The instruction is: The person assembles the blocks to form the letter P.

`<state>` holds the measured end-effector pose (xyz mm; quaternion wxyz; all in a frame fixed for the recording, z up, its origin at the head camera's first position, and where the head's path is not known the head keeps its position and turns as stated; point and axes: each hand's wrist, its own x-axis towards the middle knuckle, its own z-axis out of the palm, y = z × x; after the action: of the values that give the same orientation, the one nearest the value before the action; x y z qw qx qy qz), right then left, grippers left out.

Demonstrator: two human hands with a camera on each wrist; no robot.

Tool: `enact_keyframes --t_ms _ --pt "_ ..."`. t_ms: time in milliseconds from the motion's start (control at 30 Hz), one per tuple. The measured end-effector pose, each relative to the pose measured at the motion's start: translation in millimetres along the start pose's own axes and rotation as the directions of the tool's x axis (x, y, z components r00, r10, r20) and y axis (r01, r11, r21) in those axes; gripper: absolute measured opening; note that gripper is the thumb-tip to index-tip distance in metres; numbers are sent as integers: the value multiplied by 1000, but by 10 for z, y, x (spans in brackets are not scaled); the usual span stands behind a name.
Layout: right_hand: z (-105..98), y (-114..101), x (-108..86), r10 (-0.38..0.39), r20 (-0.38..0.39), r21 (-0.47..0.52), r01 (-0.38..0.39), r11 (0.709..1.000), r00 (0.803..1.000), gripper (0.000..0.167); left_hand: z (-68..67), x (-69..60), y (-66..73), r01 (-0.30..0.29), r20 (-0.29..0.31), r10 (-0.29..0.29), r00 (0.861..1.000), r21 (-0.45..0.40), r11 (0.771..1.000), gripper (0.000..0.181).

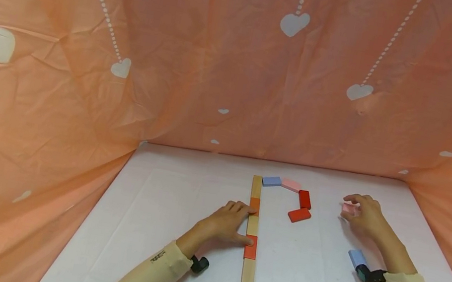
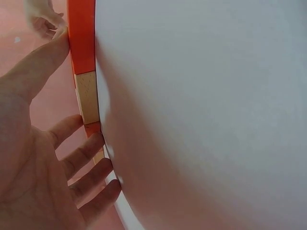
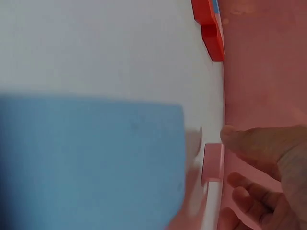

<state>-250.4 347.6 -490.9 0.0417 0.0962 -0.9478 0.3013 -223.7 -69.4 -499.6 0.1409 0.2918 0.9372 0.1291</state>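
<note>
My left hand [image 1: 230, 222] rests at a straight row of flat wooden and orange-red blocks, its spread fingertips and thumb on the orange block [image 1: 254, 205] and the red-orange block [image 1: 250, 247]. In the left wrist view its fingers lie along a plain wooden block [image 2: 88, 97]. At the right, my right hand [image 1: 366, 217] is over a small pink block [image 1: 348, 208]. The right wrist view shows the thumb and fingers apart, on either side of that pink block [image 3: 212, 162]; contact is hard to tell.
From the row's far end curves a chain: a blue block [image 1: 272, 181], a pink block [image 1: 291, 185], a dark red block [image 1: 305, 199] and a red block [image 1: 299, 215]. Another blue block [image 1: 356, 259] lies beside the right wrist. An orange curtain [image 1: 235, 87] hangs behind the white table [image 1: 166, 171].
</note>
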Motion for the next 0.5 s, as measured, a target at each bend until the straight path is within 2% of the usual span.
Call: enact_keyframes --t_ms 200,500 --pt "-46 71 27 13 32 -21 -12 1000 999 44 0 1 4 2 -1 -2 1000 -2 1000 88" --pt "-43 103 64 17 46 -28 -16 999 999 32 -17 -10 23 8 4 -8 1000 6 1000 89"
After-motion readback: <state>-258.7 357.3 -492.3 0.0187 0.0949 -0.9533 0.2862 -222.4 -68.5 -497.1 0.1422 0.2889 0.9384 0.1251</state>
